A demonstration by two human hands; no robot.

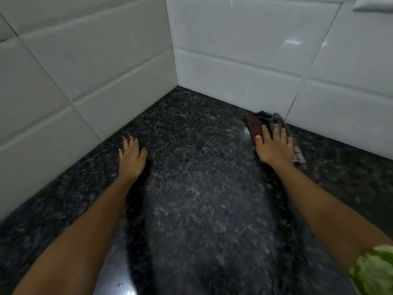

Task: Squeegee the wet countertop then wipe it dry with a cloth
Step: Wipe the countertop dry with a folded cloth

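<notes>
A dark speckled granite countertop (195, 188) fills the corner between two white tiled walls. My right hand (274, 145) lies flat, fingers spread, pressing down on a dark red and grey checked cloth (255, 124) near the right-hand wall. The cloth's far edge is blurred. My left hand (131, 156) rests palm down on the bare counter near the left wall, fingers apart, holding nothing. No squeegee is in view. A few shiny wet spots show on the counter near the bottom edge.
White glossy wall tiles (85, 71) rise on the left and at the back right (255, 50), meeting in a corner. A green patterned sleeve (374, 271) shows at the bottom right.
</notes>
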